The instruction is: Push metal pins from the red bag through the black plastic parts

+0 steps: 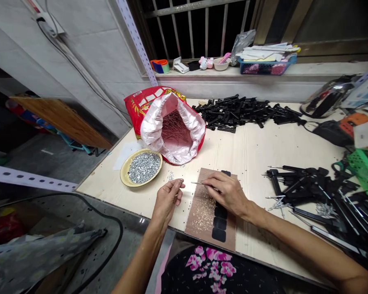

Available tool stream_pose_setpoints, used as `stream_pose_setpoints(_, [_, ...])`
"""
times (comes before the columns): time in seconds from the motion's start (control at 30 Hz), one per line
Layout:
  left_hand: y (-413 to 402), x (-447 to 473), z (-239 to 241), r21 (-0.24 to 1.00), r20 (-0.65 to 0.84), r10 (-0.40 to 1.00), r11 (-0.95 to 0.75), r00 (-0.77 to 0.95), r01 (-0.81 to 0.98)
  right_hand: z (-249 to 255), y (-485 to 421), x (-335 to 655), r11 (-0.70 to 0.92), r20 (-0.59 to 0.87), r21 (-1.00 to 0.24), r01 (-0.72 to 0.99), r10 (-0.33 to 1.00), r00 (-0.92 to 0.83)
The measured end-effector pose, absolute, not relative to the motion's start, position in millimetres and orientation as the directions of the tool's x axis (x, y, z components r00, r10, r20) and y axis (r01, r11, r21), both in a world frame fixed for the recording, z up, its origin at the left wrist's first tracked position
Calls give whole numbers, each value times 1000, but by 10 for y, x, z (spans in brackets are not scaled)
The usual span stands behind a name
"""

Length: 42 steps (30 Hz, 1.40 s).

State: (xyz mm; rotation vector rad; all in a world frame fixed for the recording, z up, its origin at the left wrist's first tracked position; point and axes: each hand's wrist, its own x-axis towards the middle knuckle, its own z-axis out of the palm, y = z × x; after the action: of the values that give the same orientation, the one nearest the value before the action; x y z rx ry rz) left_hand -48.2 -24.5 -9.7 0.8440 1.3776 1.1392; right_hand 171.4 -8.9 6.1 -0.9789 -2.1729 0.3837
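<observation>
My right hand pinches a thin metal rod, whose tip points left. It hovers over a brown board with a row of black rounded squares and many pale specks. Just left of the rod tip, my left hand has thumb and forefinger pressed together; whatever is between them is too small to name. A yellow bowl of small shiny metal pieces stands beyond the left hand, with several loose pieces near it. Behind the hands, an open red bag holds many thin reddish-brown rods.
Black plastic parts lie heaped at the back. More black parts with metal rods are piled at the right, beside a green basket. A kettle stands back right. The table's front edge runs close to my forearms.
</observation>
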Motion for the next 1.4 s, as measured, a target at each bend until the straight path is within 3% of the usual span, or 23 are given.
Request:
stream_pose_setpoints(0.07, [-213,-298,-26,901,-345,936,312,-63,-302,98,-89,1683,658,487,-508,556,752,-444])
stream_pose_setpoints(0.17, [-176,-121,25,853,-366,931,331,-11,-404,109,-81,1690,644,494,-469,604,758,-425])
stream_pose_setpoints(0.6, [-108,27,53,850,-364,931,326,-14,-414,114,-83,1779,588,478,-294,754,773,-417])
stream_pose_setpoints(1.1, [-93,130,-31,978,-198,979,194,-54,-78,-9,-113,1812,574,506,-129,809,739,-444])
stream_pose_setpoints(1.4, [-61,161,-50,975,-215,976,214,-14,-55,-89,-100,1782,492,469,-302,816,822,-322])
